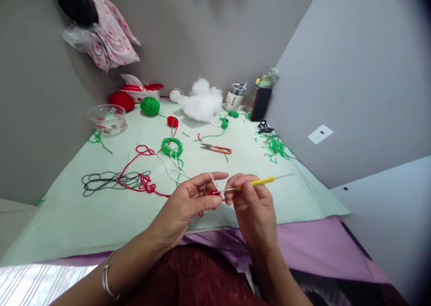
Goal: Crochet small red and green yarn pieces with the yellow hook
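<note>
My left hand [198,196] pinches a small red and white crochet piece [221,194] between thumb and fingers. White yarn [213,180] runs up over its raised index finger. In my right hand [254,202] is a crochet hook [262,181] with a yellow handle, closed in thumb and fingers. The metal tip of the hook reaches left to the crochet piece and touches it or the white yarn; the exact stitch is too small to make out. Red yarn [148,187] trails left from under my left hand across the tabletop.
Orange thread snips [217,149] lie beyond my hands. A green yarn coil [172,147] and black cord [104,181] are on the left. White stuffing [202,101], a green yarn ball [150,106], a clear tub [107,121] and a phone [261,104] stand farther back. Green scraps [276,147] lie right.
</note>
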A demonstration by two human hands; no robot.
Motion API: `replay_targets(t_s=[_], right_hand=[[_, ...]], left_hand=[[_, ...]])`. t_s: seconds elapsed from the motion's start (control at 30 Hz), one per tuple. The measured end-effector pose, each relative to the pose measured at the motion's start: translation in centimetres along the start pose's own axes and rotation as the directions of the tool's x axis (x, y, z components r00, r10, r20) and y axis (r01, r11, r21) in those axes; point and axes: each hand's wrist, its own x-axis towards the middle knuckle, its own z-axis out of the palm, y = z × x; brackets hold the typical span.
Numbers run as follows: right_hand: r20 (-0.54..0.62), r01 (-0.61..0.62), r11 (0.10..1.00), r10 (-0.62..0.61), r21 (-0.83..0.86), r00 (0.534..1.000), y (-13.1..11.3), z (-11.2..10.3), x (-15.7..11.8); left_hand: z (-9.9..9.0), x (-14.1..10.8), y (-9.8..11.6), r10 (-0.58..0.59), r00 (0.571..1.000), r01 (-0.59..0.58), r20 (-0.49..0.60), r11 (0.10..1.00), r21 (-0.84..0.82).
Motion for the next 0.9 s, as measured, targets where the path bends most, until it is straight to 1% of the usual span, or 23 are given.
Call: replay_targets(t_s=[0.1,0.17,0.27,0.4,0.53,0.63,0.7,0.77,0.9], right_hand=[[0.039,0.118,0.973,-0.112,-0.197,0.993,0.6,-0.2,-0.6],[0.046,0.13,0.965,-0.123,-0.226,0.991,0.9,-0.4,-0.8],[0.019,0.096,0.983,-0.094,-0.158,0.995,0.8,-0.5,-0.6],[-0.016,0.038,0.998,-0.039,-0.059,0.999,0.4,0.0,-0.2],[-0.015,-0.045,0.998,0.046,0.033,0.999,0.2,0.3,0.1],[-0.008,-0.091,0.993,0.092,0.077,0.996,0.2,0.2,0.1],[0.005,-0.101,0.99,0.101,0.093,0.995,0.2,0.1,0.2],[0.016,-0.103,0.99,0.102,0.101,0.995,0.2,0.1,0.1],[0.019,-0.094,0.991,0.093,0.098,0.995,0.2,0.2,0.1]], left_hand=[[0.2,0.0,-0.5,0.082,0.996,-0.08,-0.026,0.995,0.059],[0.1,-0.1,-0.5,0.097,0.995,-0.094,-0.033,0.992,0.079],[-0.1,-0.3,-0.2,0.099,0.994,-0.092,-0.054,0.989,0.118],[-0.1,-0.5,0.2,0.094,0.994,-0.087,-0.046,0.986,0.144],[-0.3,-0.6,0.5,0.112,0.992,-0.103,-0.053,0.983,0.151],[-0.5,-0.8,0.8,0.148,0.989,-0.138,-0.03,0.966,0.22],[-0.5,-1.0,1.0,0.179,0.984,-0.172,0.001,0.944,0.282],[-0.3,-1.0,1.1,0.204,0.979,-0.199,0.014,0.932,0.304],[0.1,-0.8,1.1,0.225,0.974,-0.207,-0.026,0.932,0.297]])
